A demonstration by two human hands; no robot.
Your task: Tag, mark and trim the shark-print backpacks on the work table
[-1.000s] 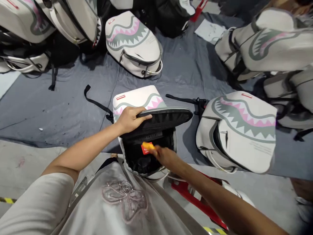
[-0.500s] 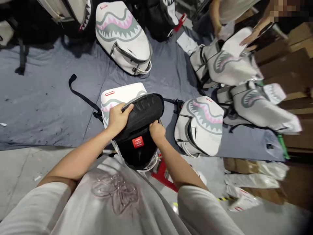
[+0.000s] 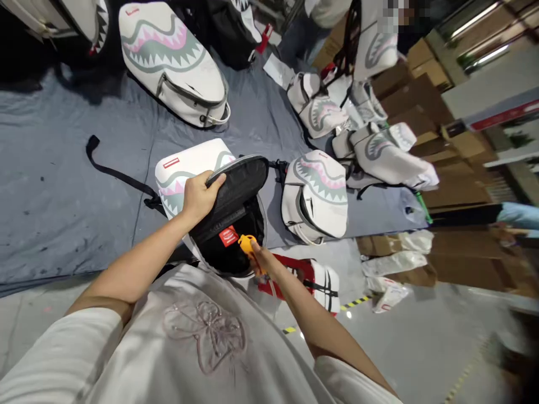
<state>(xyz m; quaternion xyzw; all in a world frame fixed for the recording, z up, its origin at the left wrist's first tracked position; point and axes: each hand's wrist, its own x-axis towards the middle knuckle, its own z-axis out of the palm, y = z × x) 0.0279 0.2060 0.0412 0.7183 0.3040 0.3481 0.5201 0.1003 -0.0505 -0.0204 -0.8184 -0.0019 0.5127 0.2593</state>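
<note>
Just in front of me lies a white backpack (image 3: 191, 157) with a grey and pink shark-mouth print, unzipped, its black inside showing. My left hand (image 3: 199, 196) grips the edge of its raised black-lined flap (image 3: 248, 177). At the opening's right side, my right hand (image 3: 264, 261) is closed around a small orange-yellow tool (image 3: 246, 243), possibly thread snips; my fingers cover part of it. Close to the tool, a red label (image 3: 228, 236) shows on the black lining. A black strap (image 3: 120, 175) stretches left from the backpack over the grey cloth.
Another shark-print backpack (image 3: 315, 191) lies to the right, and one more (image 3: 172, 62) farther back on the grey-covered table (image 3: 76, 224). Beyond them, more backpacks (image 3: 385, 151) and cardboard boxes (image 3: 458, 174) crowd the right. A red and white bag (image 3: 324, 286) is below the table edge.
My right hand has left the opening's edge and now holds the orange-yellow tool. My left hand still lifts the flap. The view has swung right, and a backpack at the back right now stands raised.
</note>
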